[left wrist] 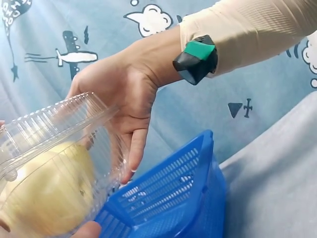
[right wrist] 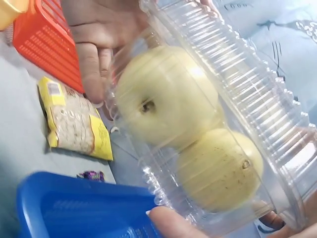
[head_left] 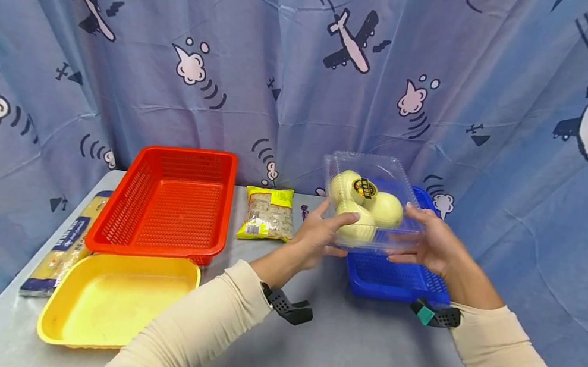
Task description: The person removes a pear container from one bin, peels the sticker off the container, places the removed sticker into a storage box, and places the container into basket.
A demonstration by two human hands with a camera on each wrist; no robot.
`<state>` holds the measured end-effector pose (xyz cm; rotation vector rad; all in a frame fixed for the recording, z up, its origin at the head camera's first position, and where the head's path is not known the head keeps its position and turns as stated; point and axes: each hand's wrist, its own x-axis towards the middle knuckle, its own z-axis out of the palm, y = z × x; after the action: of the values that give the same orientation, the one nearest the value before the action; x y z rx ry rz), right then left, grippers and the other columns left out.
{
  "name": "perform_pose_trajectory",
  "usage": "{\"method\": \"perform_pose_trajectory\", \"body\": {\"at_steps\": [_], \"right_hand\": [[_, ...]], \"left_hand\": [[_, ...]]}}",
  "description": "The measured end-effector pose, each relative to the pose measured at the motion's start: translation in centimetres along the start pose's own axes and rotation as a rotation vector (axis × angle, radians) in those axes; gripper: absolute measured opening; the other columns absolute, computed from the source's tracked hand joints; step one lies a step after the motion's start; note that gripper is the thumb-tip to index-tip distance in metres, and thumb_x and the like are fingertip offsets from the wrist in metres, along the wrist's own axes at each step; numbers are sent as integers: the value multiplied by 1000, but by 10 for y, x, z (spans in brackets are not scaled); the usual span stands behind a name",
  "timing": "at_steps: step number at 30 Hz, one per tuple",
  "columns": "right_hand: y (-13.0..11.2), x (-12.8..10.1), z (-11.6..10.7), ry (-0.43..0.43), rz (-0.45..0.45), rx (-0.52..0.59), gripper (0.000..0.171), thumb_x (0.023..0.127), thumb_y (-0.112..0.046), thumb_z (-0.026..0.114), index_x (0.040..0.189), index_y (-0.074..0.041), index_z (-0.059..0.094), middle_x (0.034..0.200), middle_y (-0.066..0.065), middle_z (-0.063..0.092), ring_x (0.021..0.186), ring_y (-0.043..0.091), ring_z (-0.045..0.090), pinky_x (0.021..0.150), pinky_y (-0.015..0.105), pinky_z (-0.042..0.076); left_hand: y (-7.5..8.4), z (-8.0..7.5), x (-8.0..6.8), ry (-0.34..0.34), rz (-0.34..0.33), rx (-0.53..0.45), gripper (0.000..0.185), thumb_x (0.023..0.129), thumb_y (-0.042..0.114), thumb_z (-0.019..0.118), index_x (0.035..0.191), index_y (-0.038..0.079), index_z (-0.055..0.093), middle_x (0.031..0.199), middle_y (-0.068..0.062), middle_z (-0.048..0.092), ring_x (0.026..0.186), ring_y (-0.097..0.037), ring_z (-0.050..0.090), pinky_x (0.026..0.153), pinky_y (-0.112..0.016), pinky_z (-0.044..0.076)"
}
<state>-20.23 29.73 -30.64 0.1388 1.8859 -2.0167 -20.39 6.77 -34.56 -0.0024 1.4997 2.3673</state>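
Observation:
A clear plastic clamshell box (head_left: pixel 389 168) with three pale yellow round fruits (head_left: pixel 388 210) in it is held up between both hands. A dark round sticker (head_left: pixel 364 188) marks its lid. My left hand (head_left: pixel 315 233) grips the box's left side, its thumb over the near corner. On the opposite side my right hand (head_left: pixel 435 240) grips the box, thumb near the top edge and fingers below. In the right wrist view the right thumb (right wrist: pixel 171 224) presses on the clear wall. Beneath the box stands a blue basket (head_left: pixel 395 291), partly hidden by it.
A red basket (head_left: pixel 223 212) stands left, behind a yellow tray (head_left: pixel 117 302). A long package (head_left: pixel 67 243) lies along the left edge. Near the curtain (head_left: pixel 261 84) are a yellow bag of pale pieces (head_left: pixel 269 214) and a small purple wrapped item (head_left: pixel 304 211).

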Motion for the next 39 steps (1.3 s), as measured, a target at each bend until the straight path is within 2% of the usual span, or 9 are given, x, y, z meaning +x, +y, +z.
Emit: {"method": "perform_pose_trajectory", "body": {"at_steps": [4,7,12,19,24,28,36,39], "right_hand": [[4,-3,9,11,-31,-4,43,100,-46,45,115,-19,16,131,40,27,89,44,64,78,59,49],[7,-5,15,13,-49,-13,42,99,-47,47,109,-17,20,125,35,32,88,41,65,77,59,50],[12,-8,25,12,-62,-4,42,98,-46,49,110,-16,21,125,31,32,88,39,66,77,57,50],[16,-14,40,-13,-95,-31,43,99,-46,48,111,-14,21,132,31,26,91,39,66,75,54,51],[21,-17,50,-11,-112,-59,42,100,-45,47,111,-12,22,135,27,21,101,39,61,74,53,52],[27,-18,58,-6,-129,-97,42,100,-44,47,112,-12,23,134,28,24,107,43,57,71,50,54],[39,-18,74,28,-161,-145,42,101,-40,47,117,-9,23,126,34,37,88,35,66,69,45,56],[44,-18,79,35,-171,-154,42,101,-39,46,118,-8,23,124,35,40,87,35,66,70,46,56]], "left_hand": [[4,-8,-6,-12,8,21,91,82,22,76,155,19,22,133,-23,48,106,-38,59,79,-51,53],[5,-14,-11,-21,7,33,91,82,22,75,155,18,21,136,-24,45,105,-36,60,79,-49,53],[8,-24,-18,-28,11,53,91,83,22,75,155,17,21,143,-23,38,109,-36,58,79,-47,53],[11,-36,-29,-37,24,53,89,83,21,74,155,17,22,137,-20,45,112,-32,57,82,-46,53],[11,-45,-37,-25,33,91,89,83,23,74,155,16,23,149,-20,32,125,-33,46,91,-46,48],[8,-55,-43,-31,34,102,88,83,23,73,155,16,22,152,-20,22,131,-35,38,100,-50,39],[7,-72,-56,-13,27,136,88,84,24,72,155,17,22,152,-18,20,134,-36,31,105,-57,27],[7,-77,-61,-9,29,147,89,84,24,72,155,16,20,152,-19,20,135,-36,30,106,-57,25]]}}
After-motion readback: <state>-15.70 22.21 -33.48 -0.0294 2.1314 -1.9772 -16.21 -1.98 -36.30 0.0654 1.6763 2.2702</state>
